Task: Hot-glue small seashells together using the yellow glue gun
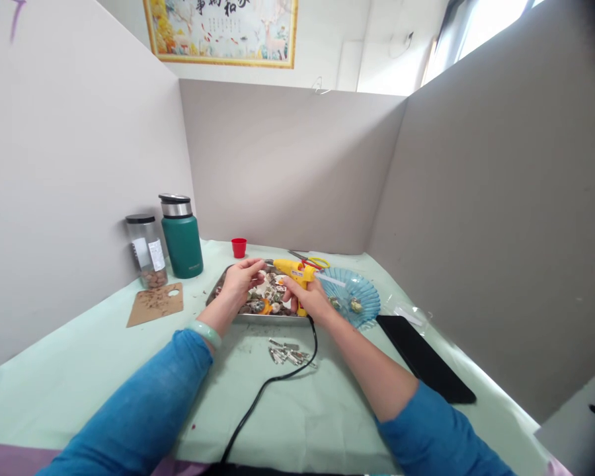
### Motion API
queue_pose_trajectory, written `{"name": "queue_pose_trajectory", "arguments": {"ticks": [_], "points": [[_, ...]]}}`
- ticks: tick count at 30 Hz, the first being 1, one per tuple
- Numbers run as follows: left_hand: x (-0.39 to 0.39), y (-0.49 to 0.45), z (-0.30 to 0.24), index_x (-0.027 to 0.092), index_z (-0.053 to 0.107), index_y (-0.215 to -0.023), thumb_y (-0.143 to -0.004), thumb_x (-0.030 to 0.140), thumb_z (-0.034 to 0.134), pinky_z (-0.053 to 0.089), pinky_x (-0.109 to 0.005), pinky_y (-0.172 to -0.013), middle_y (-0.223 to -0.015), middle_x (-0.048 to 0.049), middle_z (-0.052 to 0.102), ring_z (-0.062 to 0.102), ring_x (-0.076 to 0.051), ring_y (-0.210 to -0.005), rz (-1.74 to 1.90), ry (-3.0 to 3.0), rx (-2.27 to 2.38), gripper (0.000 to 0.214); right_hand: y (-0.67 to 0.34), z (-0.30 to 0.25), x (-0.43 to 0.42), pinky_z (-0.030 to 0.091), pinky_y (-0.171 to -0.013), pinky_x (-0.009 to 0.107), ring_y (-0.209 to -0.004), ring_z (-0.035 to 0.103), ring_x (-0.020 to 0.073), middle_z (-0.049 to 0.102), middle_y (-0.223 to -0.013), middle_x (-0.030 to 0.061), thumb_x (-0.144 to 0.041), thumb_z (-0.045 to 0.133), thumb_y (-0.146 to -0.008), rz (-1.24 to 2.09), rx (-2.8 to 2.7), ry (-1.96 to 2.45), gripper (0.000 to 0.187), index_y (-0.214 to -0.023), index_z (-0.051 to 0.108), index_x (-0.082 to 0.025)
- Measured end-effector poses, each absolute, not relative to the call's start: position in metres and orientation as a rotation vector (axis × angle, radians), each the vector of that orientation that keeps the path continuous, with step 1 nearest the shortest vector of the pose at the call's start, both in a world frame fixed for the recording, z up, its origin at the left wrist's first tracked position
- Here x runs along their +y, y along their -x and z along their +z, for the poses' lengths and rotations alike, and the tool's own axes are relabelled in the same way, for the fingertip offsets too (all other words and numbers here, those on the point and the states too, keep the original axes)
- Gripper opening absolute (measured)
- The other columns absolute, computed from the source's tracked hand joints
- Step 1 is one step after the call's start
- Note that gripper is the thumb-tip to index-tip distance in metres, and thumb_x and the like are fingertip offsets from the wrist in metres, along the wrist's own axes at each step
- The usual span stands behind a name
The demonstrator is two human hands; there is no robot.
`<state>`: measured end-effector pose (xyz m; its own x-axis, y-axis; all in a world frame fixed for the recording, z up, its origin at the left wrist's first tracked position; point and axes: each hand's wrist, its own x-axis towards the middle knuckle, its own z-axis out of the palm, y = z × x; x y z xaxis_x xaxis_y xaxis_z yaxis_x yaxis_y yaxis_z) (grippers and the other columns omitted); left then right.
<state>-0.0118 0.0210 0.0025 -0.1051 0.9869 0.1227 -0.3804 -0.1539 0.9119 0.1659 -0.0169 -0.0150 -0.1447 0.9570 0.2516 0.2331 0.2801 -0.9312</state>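
Note:
My right hand [311, 299] grips a yellow hot glue gun [293, 270] by its handle, the nozzle pointing left over a metal tray [272, 318] of small shells and stones. My left hand [238, 283] hovers over the tray with fingers pinched at the gun's nozzle, on something too small to make out. The gun's black cord [270, 383] trails toward me across the pale green table cover. A jade-coloured bangle [204, 332] sits on my left wrist.
A blue glass dish [361, 292] lies right of the tray, with scissors [311, 260] and a red cup [238, 247] behind. A green flask [181, 236], a glass jar [147, 250] and a cardboard piece [155, 304] stand left. Metal clips [288, 354] and a black phone [424, 358] lie nearer.

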Motion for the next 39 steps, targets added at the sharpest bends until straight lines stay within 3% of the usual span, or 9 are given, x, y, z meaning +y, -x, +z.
{"name": "queue_pose_trajectory", "arguments": {"ticks": [39], "points": [[0.0255, 0.0131, 0.0002, 0.013, 0.067, -0.084, -0.054, 0.024, 0.088, 0.049, -0.023, -0.055, -0.071, -0.0019, 0.069, 0.057, -0.008, -0.052, 1.525, -0.940, 0.838, 0.038, -0.1664, -0.0179, -0.0151, 0.041, -0.047, 0.022, -0.037, 0.047, 0.0096, 0.054, -0.039, -0.0004, -0.059, 0.057, -0.086, 0.930, -1.606, 1.138, 0.051, -0.059, 0.067, -0.017]]}}
